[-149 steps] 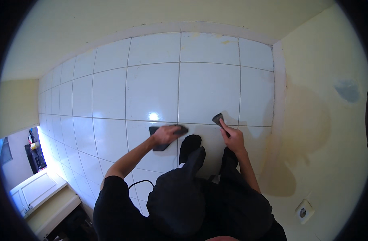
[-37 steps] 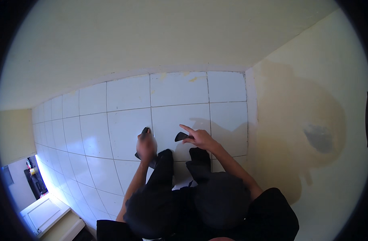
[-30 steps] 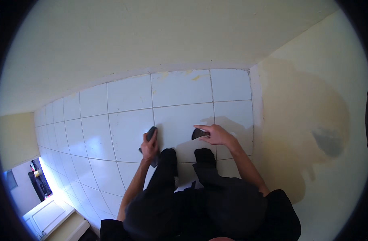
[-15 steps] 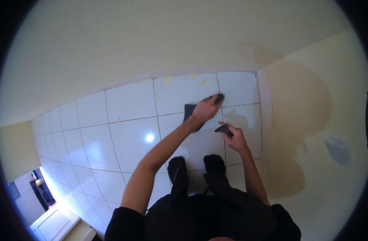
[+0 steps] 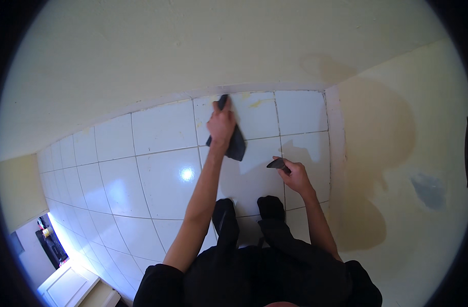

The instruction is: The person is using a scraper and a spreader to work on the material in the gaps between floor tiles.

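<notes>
My left hand [image 5: 221,125] is closed on a dark grey cloth [image 5: 236,146], pressing it on the white floor tiles [image 5: 165,125] close to the far wall. Part of the cloth pokes out beyond my fingers, and the rest trails by my wrist. My right hand [image 5: 297,178] grips a small putty knife [image 5: 278,163] by its handle, held above the tiles with its flared dark blade pointing left. Yellowish stains [image 5: 255,104] mark the tiles to the right of the cloth, along the wall's foot.
A far wall [image 5: 193,46] and a right wall [image 5: 397,148] meet in a corner; the right one bears a grey patch [image 5: 429,191]. My feet in dark socks [image 5: 270,207] stand on the tiles. At the lower left are a doorway and a white panelled door [image 5: 67,286].
My left hand has swept the cloth leftward and toward the far wall, off the tile joint near the stains. My right hand has shifted slightly left with the putty knife.
</notes>
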A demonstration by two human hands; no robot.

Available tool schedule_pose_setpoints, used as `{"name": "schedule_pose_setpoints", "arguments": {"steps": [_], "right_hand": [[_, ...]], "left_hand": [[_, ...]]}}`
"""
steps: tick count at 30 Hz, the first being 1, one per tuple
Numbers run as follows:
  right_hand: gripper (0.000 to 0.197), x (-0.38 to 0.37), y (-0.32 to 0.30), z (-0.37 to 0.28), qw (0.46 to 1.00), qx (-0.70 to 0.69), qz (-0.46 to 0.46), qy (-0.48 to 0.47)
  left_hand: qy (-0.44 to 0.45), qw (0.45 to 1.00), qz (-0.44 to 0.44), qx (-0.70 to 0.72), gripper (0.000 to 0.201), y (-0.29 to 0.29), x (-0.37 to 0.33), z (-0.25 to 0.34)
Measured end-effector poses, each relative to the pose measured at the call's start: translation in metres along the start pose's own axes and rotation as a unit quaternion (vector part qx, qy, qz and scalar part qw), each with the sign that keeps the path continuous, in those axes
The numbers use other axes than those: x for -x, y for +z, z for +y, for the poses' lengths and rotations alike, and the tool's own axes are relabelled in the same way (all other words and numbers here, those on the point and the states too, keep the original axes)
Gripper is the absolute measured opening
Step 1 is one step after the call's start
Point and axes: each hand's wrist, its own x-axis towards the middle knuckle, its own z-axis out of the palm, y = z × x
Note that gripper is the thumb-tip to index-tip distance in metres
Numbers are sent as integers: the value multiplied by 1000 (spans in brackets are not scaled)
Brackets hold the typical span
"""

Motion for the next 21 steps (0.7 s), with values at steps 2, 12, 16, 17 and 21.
{"name": "schedule_pose_setpoints", "arguments": {"steps": [2,12,16,17,21], "right_hand": [[43,1,-3,2,1000,7,2,3],[36,7,1,7,999,-43,4,18],[36,6,1,6,999,-48,-9,24],[29,5,1,3,998,-56,2,4],[23,3,3,0,996,-81,21,-38]], "left_hand": [[-32,999,22,-25,50,-14,4,-24],[-137,983,118,10,50,-63,36,-133],[-13,997,-29,76,55,-52,55,-93],[24,991,-113,62,57,-44,63,-74],[356,921,-135,85,54,-1,100,1]]}}
